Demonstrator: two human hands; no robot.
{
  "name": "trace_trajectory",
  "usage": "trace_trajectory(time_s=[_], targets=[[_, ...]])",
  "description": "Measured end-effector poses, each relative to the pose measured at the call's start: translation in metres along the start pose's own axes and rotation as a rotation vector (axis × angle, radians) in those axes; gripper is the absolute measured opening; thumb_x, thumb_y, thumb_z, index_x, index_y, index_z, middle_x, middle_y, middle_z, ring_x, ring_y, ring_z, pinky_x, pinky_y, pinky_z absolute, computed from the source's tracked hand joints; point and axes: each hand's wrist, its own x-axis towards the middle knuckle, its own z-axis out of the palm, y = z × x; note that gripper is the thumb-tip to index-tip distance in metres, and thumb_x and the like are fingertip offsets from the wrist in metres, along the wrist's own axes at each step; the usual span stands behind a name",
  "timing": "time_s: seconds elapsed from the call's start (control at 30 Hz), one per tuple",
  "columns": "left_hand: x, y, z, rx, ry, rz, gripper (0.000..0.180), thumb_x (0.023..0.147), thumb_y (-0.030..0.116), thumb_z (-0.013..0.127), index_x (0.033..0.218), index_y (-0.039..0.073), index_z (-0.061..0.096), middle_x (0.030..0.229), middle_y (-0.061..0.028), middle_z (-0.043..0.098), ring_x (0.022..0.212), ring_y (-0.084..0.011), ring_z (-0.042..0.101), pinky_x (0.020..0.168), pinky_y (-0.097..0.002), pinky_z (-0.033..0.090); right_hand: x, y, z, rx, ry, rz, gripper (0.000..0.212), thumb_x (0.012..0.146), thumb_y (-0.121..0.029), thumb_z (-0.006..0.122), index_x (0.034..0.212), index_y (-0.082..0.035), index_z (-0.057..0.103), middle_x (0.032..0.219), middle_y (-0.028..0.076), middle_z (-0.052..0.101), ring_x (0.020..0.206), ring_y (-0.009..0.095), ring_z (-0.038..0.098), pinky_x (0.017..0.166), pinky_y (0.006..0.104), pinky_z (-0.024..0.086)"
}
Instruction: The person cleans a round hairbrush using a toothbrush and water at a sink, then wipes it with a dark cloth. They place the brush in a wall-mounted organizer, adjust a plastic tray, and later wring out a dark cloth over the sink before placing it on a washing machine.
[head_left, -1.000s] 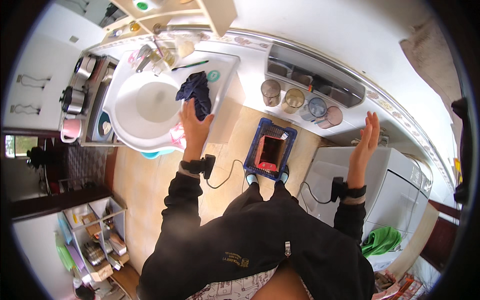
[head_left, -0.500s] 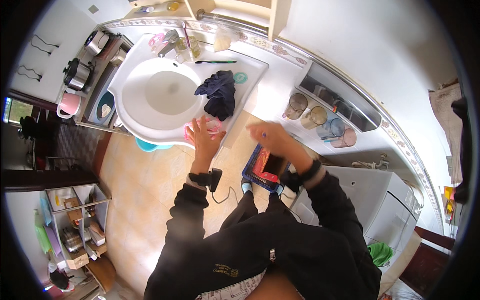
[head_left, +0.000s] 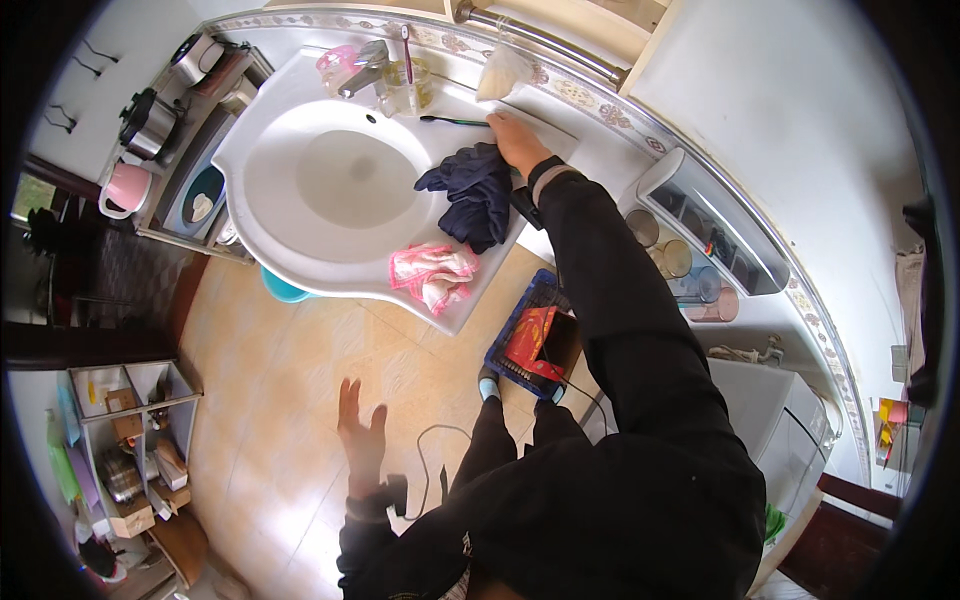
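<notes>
My right hand (head_left: 520,145) is at the back right of the white washbasin (head_left: 265,120), its fingers closed at the end of a dark green toothbrush (head_left: 452,121). The toothbrush lies on the basin's ledge, its near end hidden by the hand. Just below the right wrist a crumpled dark navy cloth (head_left: 470,195) rests on the basin's right side. In front of it lies a pink and white cloth (head_left: 435,275) at the corner. My left hand (head_left: 362,430) hangs over the tiled floor, empty, fingers apart.
A cup with an upright toothbrush (head_left: 407,70) stands beside the faucet (head_left: 365,70). Wall-mounted cups (head_left: 675,258) hang under a rack at right. A blue crate (head_left: 495,355) with a red box sits by my feet, near a white washing machine (head_left: 760,400). A cable (head_left: 425,440) lies on the floor.
My right hand has moved from above the crate up to the toothbrush on the ledge. My left hand has left the pink and white cloth and come back lower, over the floor.
</notes>
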Motion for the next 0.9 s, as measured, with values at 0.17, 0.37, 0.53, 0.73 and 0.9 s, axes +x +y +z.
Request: trace_trajectory(time_s=[0.17,0.37,0.53,0.73,0.9], targets=[[-0.013,-0.023,0.006,-0.063,-0.058,-0.198,0.043,0.08,0.005,0.06,0.123,-0.001,0.054,0.134,-0.0203,0.049,0.123,-0.0327,0.048,0.098,-0.0397,0.042,0.004,-0.006,-0.007,-0.255,-0.014,-0.042,0.015,0.078,-0.013,0.051,0.074,-0.006,0.064,0.078,0.017,0.063,0.076,0.035,0.062,0.065,0.0461,0.049],[0.018,0.006,0.031,-0.246,-0.239,-0.08,0.036,0.083,0.004,0.056,0.119,-0.003,0.056,0.125,-0.0189,0.057,0.115,-0.0289,0.055,0.093,-0.0367,0.045,-0.029,-0.044,-0.055,-0.18,0.073,0.234,0.013,0.077,-0.014,0.052,0.073,-0.006,0.062,0.072,0.015,0.062,0.074,0.035,0.062,0.064,0.0464,0.049],[0.054,0.053,0.063,-0.409,-0.366,0.095,0.036,0.088,0.007,0.055,0.122,-0.004,0.054,0.119,-0.0165,0.06,0.109,-0.0233,0.058,0.092,-0.0331,0.046,-0.122,-0.111,-0.105,0.415,0.314,0.207,0.011,0.083,-0.013,0.055,0.085,-0.003,0.053,0.074,0.019,0.058,0.068,0.037,0.058,0.06,0.0437,0.045],[0.076,0.138,0.138,-0.819,-0.517,0.007,0.045,0.096,0.02,0.049,0.135,-0.001,0.041,0.12,-0.0135,0.058,0.104,-0.0198,0.059,0.084,-0.029,0.048,-0.273,-0.174,-0.135,0.769,0.136,0.528,0.009,0.091,-0.009,0.05,0.095,-0.002,0.051,0.068,0.011,0.053,0.056,0.022,0.052,0.053,0.0328,0.041],[0.097,0.168,0.171,-0.845,-0.627,-0.093,0.051,0.094,0.025,0.054,0.136,0.0,0.039,0.12,-0.013,0.058,0.093,-0.017,0.062,0.078,-0.027,0.049,-0.337,-0.177,-0.148,1.084,0.067,0.743,0.008,0.093,-0.012,0.045,0.095,-0.005,0.047,0.063,0.006,0.052,0.056,0.012,0.05,0.052,0.0278,0.041]])
